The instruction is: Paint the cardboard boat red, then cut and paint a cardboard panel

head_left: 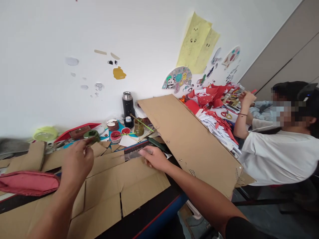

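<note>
Cardboard sheet [104, 179] lies creased and slit across the dark surface [144, 212], near and centre. Right hand [156, 157] hovers over its far right part, grip narrow: thumb and fingers closed on the end of a clear strip [133, 154], possibly tape, which runs leftward above the sheet's far edge. Left hand [78, 159] is raised over the sheet's left part, finger and thumb near each other; cannot tell whether they hold anything.

Hazards, as judged: slack between the hands could let the strip curl or, if sticky, catch crookedly on the card. Slits leave flaps loose, so a sideways tug might open the gaps. Paint cups [116, 136] and a jar [139, 127] with a stick across it stand just beyond; a wide reach could tip them and stain the card. Large cardboard panel [199, 142] leans at right beside the right forearm; a careless elbow might make it slide.
</note>
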`<state>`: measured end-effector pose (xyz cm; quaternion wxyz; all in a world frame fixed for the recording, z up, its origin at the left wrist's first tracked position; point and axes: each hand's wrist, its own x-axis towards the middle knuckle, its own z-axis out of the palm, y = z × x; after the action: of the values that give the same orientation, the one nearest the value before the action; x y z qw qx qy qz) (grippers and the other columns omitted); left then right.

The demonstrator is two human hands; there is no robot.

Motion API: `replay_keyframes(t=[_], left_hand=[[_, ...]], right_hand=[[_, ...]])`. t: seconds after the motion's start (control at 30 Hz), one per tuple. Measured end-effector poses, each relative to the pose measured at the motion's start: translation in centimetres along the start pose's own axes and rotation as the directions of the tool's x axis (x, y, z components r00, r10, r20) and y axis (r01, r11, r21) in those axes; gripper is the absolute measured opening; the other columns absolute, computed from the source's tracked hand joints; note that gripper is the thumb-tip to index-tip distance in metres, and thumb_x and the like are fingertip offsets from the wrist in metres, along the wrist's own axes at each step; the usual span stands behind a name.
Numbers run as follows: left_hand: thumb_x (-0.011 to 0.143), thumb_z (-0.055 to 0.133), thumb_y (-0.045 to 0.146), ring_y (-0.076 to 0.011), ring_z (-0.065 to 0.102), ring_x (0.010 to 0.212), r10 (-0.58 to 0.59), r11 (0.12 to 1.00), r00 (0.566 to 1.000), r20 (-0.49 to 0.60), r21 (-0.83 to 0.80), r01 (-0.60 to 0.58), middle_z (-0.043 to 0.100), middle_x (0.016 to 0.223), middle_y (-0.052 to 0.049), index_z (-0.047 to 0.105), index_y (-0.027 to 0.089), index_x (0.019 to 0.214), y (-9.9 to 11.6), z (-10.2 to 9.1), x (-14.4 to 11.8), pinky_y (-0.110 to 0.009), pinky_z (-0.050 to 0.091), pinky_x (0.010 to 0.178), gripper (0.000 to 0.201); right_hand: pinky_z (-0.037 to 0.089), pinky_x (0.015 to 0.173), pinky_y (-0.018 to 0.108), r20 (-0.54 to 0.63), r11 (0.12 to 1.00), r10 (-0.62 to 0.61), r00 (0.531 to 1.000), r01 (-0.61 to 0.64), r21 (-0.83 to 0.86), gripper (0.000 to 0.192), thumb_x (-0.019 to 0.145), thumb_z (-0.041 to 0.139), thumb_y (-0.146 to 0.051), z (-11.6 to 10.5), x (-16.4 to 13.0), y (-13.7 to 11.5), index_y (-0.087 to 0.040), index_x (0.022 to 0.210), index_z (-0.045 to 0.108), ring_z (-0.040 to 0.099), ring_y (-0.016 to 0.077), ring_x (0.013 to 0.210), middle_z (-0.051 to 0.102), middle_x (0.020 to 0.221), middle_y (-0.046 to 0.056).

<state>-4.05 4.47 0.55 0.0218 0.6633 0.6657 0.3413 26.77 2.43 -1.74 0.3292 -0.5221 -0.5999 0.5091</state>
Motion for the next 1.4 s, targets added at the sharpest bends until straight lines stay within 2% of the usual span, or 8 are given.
replay_keyframes(t=[0.1,0.2,0.3,0.83,0.93,1.03,1.17,1.4], left_hand=[[0.101,0.049,0.034,-0.031,0.075,0.112,0.146,0.986,0.988,0.044,-0.093,-0.141,0.082,0.117,-0.009,0.073,0.024,0.116,2.8,-0.1,-1.1,-0.048,0.059,0.103,0.03],[0.102,0.049,0.039,-0.0331,0.074,0.117,0.475,0.873,0.829,0.294,-0.272,-0.404,0.082,0.12,-0.013,0.079,0.023,0.114,5.0,2.1,-2.9,-0.049,0.056,0.107,0.036],[0.103,0.051,0.039,-0.0355,0.073,0.119,0.517,0.856,0.737,0.436,-0.282,-0.434,0.082,0.126,-0.013,0.081,0.025,0.119,5.3,4.7,-4.1,-0.053,0.056,0.107,0.037],[0.103,0.048,0.038,-0.0392,0.07,0.123,0.57,0.822,0.722,0.392,-0.292,-0.489,0.08,0.127,-0.018,0.082,0.019,0.123,7.6,5.6,-3.6,-0.058,0.055,0.109,0.044],[0.102,0.05,0.04,-0.0362,0.071,0.124,0.564,0.811,0.706,0.428,-0.449,-0.375,0.082,0.124,-0.015,0.081,0.022,0.12,11.0,5.7,-4.2,-0.055,0.055,0.111,0.04],[0.098,0.055,0.041,-0.0338,0.074,0.124,0.424,0.8,0.694,0.582,-0.599,0.014,0.082,0.129,-0.011,0.078,0.025,0.124,14.9,6.7,-4.6,-0.052,0.056,0.111,0.037],[0.078,0.075,0.027,-0.0328,0.073,0.13,0.225,0.434,0.594,0.772,-0.625,0.648,0.083,0.128,-0.013,0.077,0.022,0.117,19.5,9.0,-4.9,-0.049,0.051,0.118,0.039],[0.074,0.075,0.024,-0.0297,0.077,0.113,0.147,0.331,0.552,0.821,-0.567,0.755,0.085,0.107,-0.011,0.079,0.022,0.108,22.8,12.0,-5.2,-0.047,0.057,0.105,0.035]], right_hand=[[0.05,0.073,0.028,-0.003,0.924,-0.11,0.994,0.101,-0.369,0.033,0.1,0.074,-0.053,-0.1,-0.5,-0.6,-0.024,0.114,0.081,0.075,0.0212,0.083,0.082,0.092,0.004],[0.049,0.078,0.03,0.011,0.825,-0.159,0.987,0.139,-0.548,0.039,0.101,0.074,-0.055,-0.5,-1.0,-1.4,-0.025,0.125,0.08,0.078,0.0245,0.094,0.085,0.1,0.005],[0.047,0.076,0.03,0.015,0.748,-0.182,0.983,0.148,-0.647,0.045,0.104,0.073,-0.055,-1.5,-1.8,-1.8,-0.023,0.134,0.078,0.078,0.0242,0.088,0.084,0.09,0.004],[0.056,0.091,0.039,-0.273,0.459,-0.055,0.96,-0.218,-0.861,0.074,0.101,0.069,-0.071,-9.0,-7.3,-1.0,-0.023,0.156,0.06,0.08,0.0351,0.114,0.083,0.128,0.014],[0.057,0.089,0.041,-0.25,0.389,-0.019,0.968,-0.223,-0.894,0.071,0.103,0.069,-0.066,-8.8,-7.6,-0.2,-0.021,0.156,0.058,0.08,0.0375,0.115,0.082,0.129,0.016],[0.057,0.088,0.039,-0.247,0.366,-0.007,0.969,-0.227,-0.902,0.056,0.109,0.064,-0.051,-8.7,-7.6,0.2,-0.021,0.155,0.056,0.081,0.0349,0.112,0.082,0.129,0.016],[0.056,0.089,0.037,-0.237,0.411,-0.026,0.971,-0.206,-0.888,0.047,0.111,0.061,-0.038,-8.9,-7.5,0.4,-0.021,0.154,0.056,0.08,0.033,0.115,0.08,0.134,0.015],[0.055,0.088,0.037,-0.229,0.441,-0.038,0.973,-0.189,-0.877,0.044,0.112,0.053,-0.034,-9.2,-7.9,0.7,-0.021,0.154,0.056,0.08,0.0316,0.114,0.08,0.134,0.016]])
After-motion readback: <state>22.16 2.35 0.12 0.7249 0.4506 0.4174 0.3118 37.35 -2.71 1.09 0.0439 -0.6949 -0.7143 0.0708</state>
